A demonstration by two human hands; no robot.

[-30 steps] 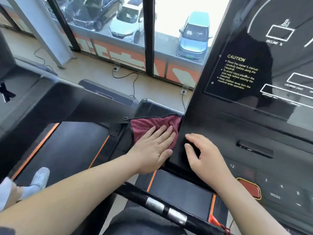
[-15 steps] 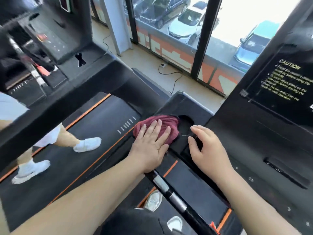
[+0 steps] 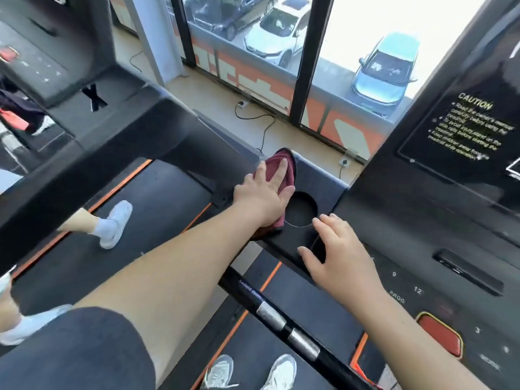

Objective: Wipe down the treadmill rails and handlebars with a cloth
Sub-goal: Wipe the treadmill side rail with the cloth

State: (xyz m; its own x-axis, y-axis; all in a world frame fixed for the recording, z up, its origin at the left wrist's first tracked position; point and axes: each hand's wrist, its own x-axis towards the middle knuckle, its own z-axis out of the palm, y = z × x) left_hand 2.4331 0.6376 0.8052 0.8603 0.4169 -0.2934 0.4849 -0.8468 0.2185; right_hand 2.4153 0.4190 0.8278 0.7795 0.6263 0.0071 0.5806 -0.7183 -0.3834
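Head view shows the wiping step in progress on the left end of the treadmill console (image 3: 315,178), not yet on the rails or handlebars. The left hand (image 3: 260,197) lies flat, fingers extended and slightly spread, palm pressed down on the maroon cloth (image 3: 281,167); it pins the cloth rather than gripping it. The cloth sits at centre frame, on the console's far-left corner, just beside the round cup holder (image 3: 300,209) and touching its left edge. Part of the cloth is hidden under the palm; a small fold shows below the wrist.

The cloth is bunched into an elongated pad. Its long axis runs from lower left to upper right of the frame, roughly in line with the left forearm, and its free end points toward the window (image 3: 351,52) at the top of the frame.

The right hand (image 3: 337,249) rests open on the console surface at centre right, fingers curved, just below the cup holder. It holds nothing and appears to act as a brace.

Judgement: the console corner is nearly covered. The next move calls for sliding the cloth, under steady palm pressure, off the corner and onto the black handlebar (image 3: 281,322) with the metal pulse sensors (image 3: 271,315) in the lower centre of the frame, then wrapping the cloth around the bar.
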